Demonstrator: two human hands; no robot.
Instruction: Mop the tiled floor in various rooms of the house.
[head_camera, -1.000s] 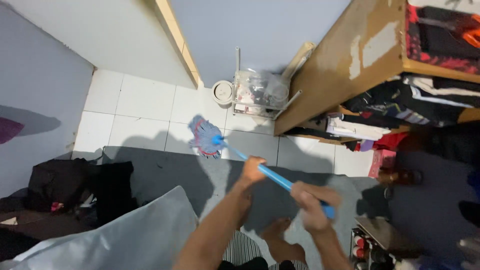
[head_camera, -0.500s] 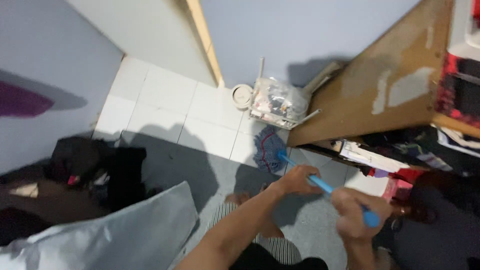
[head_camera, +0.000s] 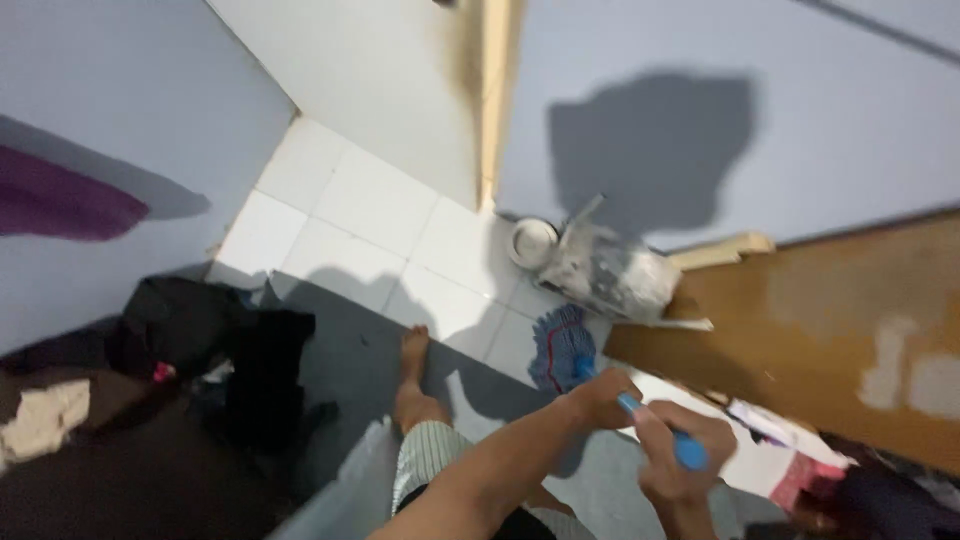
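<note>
Mop (head_camera: 562, 348), blue, held in both hands, low centre-right of the head view. Right hand (head_camera: 678, 458) nearest the camera: fist clenched round the top end of the blue handle (head_camera: 688, 452), a short stub of the handle showing past the knuckles. Left hand (head_camera: 602, 392) just ahead of it and lower on the shaft, fingers wrapped round the handle; left forearm runs in from the bottom edge, slanting up to the right. The two hands sit close together, only a brief length of handle visible between them.

Handle: smooth, round, bright blue, looks like plastic or coated tube; slants from the right hand down and away to the left. Mop head: flat fan of blue string strands with a reddish band across it, lying on the floor just beyond the left hand, at the edge where the grey mat (head_camera: 345, 345) meets the white tiles (head_camera: 360, 215).

A bare foot (head_camera: 413, 365) stands on the mat to the left of the mop head, with striped cloth at the knee below it. Dark clothing (head_camera: 225, 350) is heaped on the left of the mat.

Beyond the mop head: a crumpled clear plastic bag (head_camera: 610, 272), glossy, touching or almost touching the strands (cannot tell which), and a small round white dish (head_camera: 532, 242) beside it at the foot of the pale blue wall (head_camera: 800, 130). A worn brown wooden panel (head_camera: 830, 330) with pale scuffed patches lies to the right.
</note>
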